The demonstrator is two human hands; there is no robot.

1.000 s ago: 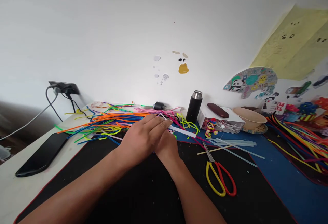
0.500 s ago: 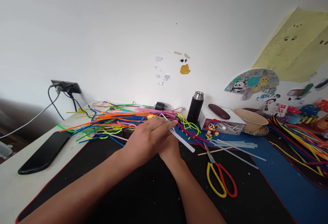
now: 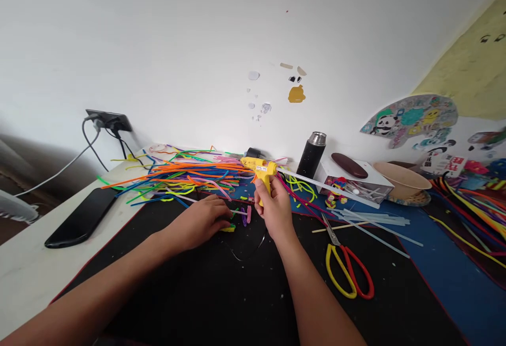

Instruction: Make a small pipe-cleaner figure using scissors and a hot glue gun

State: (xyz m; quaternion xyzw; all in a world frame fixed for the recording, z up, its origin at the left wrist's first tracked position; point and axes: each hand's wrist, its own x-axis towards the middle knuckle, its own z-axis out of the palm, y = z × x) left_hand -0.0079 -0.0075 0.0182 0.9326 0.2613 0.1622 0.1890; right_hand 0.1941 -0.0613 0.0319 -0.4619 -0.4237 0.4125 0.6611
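My right hand (image 3: 273,206) is wrapped round the handle of a yellow hot glue gun (image 3: 264,167), whose nozzle points left. A long whitish glue stick (image 3: 320,181) sticks out of its back to the right. On the black mat, my left hand (image 3: 201,223) has its fingers curled at a small yellow-green pipe-cleaner piece (image 3: 229,228); the grip is partly hidden. Beside its fingertips lie a purple pipe-cleaner piece (image 3: 244,217) and a pink one (image 3: 249,214). The gun's thin black cord (image 3: 253,255) curves over the mat below.
Loose pipe cleaners (image 3: 185,169) spread along the wall. To the right lie scissors (image 3: 343,261) and more glue sticks (image 3: 375,218), with a black flask (image 3: 312,155), a white box (image 3: 356,177) and a bowl (image 3: 403,180) behind. A phone (image 3: 81,218) lies left.
My hands, pressed together before, have come apart. The left has dropped to the small pieces on the mat. The glue gun, mostly hidden earlier, now shows in my right hand; the view has shifted slightly.
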